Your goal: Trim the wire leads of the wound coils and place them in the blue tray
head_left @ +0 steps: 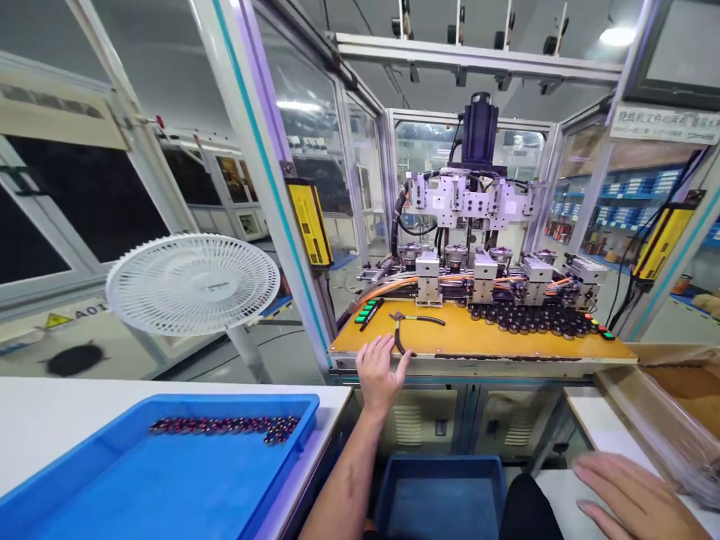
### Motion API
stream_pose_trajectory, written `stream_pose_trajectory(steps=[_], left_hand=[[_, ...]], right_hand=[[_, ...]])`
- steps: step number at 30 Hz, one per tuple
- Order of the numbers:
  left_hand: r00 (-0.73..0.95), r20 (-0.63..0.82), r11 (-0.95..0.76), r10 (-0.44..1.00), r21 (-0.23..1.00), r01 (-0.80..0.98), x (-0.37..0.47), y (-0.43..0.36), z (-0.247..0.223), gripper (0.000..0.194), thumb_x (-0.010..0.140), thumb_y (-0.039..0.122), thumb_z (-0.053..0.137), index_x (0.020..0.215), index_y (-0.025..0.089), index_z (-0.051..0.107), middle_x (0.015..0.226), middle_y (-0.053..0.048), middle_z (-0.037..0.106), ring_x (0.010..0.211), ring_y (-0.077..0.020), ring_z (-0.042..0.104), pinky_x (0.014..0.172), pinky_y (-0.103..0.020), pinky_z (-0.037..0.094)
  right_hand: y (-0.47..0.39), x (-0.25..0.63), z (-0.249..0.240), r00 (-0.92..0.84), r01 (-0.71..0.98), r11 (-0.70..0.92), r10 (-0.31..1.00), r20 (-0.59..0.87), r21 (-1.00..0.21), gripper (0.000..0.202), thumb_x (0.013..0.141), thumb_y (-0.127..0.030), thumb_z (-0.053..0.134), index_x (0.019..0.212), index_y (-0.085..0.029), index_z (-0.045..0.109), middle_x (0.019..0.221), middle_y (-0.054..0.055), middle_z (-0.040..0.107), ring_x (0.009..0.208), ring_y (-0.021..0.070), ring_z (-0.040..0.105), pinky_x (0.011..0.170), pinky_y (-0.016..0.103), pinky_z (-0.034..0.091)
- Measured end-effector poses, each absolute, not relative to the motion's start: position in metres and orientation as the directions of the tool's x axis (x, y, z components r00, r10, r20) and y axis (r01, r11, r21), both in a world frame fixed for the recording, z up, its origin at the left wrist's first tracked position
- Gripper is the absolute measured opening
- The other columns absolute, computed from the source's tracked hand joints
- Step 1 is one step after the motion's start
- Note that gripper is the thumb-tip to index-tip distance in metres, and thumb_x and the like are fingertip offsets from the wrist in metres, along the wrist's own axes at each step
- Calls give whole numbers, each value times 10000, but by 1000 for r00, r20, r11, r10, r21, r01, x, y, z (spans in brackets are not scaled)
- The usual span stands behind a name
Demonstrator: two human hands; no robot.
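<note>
At the front edge of the orange work surface [458, 337], my left hand [379, 375] is open, thumb spread from the fingers. Beside its fingertips lies a pair of pliers [424, 319] with black and yellow handles, jaws pointing left; whether the thumb touches the lower handle I cannot tell. My right hand [635, 495], slightly blurred, hovers at the lower right with its fingers apart and holds nothing visible. Several black round parts [529, 319] are grouped on the right of the orange surface, in front of the machine [478, 202] with its metal fixtures.
A blue tray [163, 487] with rows of small dark and red parts [225, 426] sits on the white table at left. Below the machine is a darker blue bin [442, 499]. A cardboard box [675, 405] stands right; a white fan [194, 283] stands left.
</note>
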State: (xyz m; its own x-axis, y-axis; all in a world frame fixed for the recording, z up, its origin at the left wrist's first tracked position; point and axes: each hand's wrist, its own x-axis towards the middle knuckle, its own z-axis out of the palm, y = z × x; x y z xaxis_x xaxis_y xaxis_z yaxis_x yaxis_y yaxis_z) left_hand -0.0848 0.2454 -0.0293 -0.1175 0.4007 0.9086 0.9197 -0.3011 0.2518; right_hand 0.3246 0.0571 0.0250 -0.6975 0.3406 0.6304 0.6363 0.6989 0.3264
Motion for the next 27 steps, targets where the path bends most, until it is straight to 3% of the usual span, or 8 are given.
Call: stream_pose_trajectory(steps=[2, 5, 10, 14, 16, 19, 22, 27], left_hand=[[-111, 915, -323, 388, 248, 913, -88, 244, -32, 340, 871, 397, 610, 1110, 158, 652, 1139, -152, 731, 1122, -306, 646, 1048, -471, 360], [-99, 926, -343, 363, 231, 911, -92, 245, -34, 328, 862, 368, 632, 1115, 160, 642, 1142, -143, 733, 1115, -299, 653, 1043, -461, 375], [-93, 937, -366, 337, 221, 904, -99, 234, -37, 360, 851, 273, 650, 1196, 182, 600, 1137, -135, 735, 1121, -299, 650, 1038, -478, 387], [-217, 833, -455, 509, 474, 754, -102, 202, -43, 378, 844, 347, 642, 1212, 262, 611, 1133, -122, 728, 1141, -333, 625, 1011, -524, 416], [-380, 654, -399, 653, 725, 561, -101, 185, -40, 250, 850, 420, 618, 1056, 293, 680, 986, -100, 748, 998, -321, 664, 903, -487, 488], [-494, 56, -17, 868, 996, 84, -97, 177, -22, 378, 877, 564, 513, 875, 241, 710, 767, -102, 717, 723, -262, 657, 671, -393, 519], [-210, -427, 344, 880, 875, -340, -92, 187, 12, 631, 826, 730, 435, 861, 154, 691, 684, -115, 686, 594, -216, 625, 535, -321, 470], [-134, -489, 415, 862, 832, -368, -85, 191, 83, 596, 787, 735, 515, 814, 147, 606, 486, 37, 489, 417, -91, 424, 442, -216, 318]], right_hand=[[95, 282, 55, -689, 626, 724, 339, 641, 290, 255, 937, -166, 557, 1180, -141, 631, 1081, 110, 712, 1001, 235, 680, 912, 358, 559], [174, 215, 84, -703, 544, 810, 297, 646, 219, 205, 949, -183, 550, 1130, -117, 619, 1036, 145, 693, 945, 243, 662, 819, 387, 573], [309, 118, 86, -657, 611, 792, 506, 559, 2, 218, 918, -265, 621, 1085, -126, 619, 1056, 134, 657, 945, 243, 639, 831, 382, 556], [360, 79, 67, -667, 615, 783, 578, 470, -89, 202, 896, -302, 665, 1004, -132, 641, 843, 65, 629, 738, 194, 614, 669, 310, 527], [367, 73, 60, -688, 596, 792, 589, 424, -132, 130, 901, -268, 652, 958, -152, 654, 808, 48, 609, 719, 181, 596, 658, 288, 502], [364, 70, 60, -709, 563, 802, 592, 383, -198, 115, 943, -213, 561, 899, -155, 649, 809, 60, 604, 743, 182, 585, 683, 282, 490], [351, 71, 70, -716, 528, 806, 592, 369, -268, 217, 977, -208, 471, 841, -143, 628, 781, 73, 596, 721, 193, 579, 657, 294, 493], [305, 80, 109, -678, 469, 777, 621, 393, -419, 215, 985, -165, 409, 1030, -135, 618, 825, 88, 612, 743, 203, 603, 666, 316, 526]])
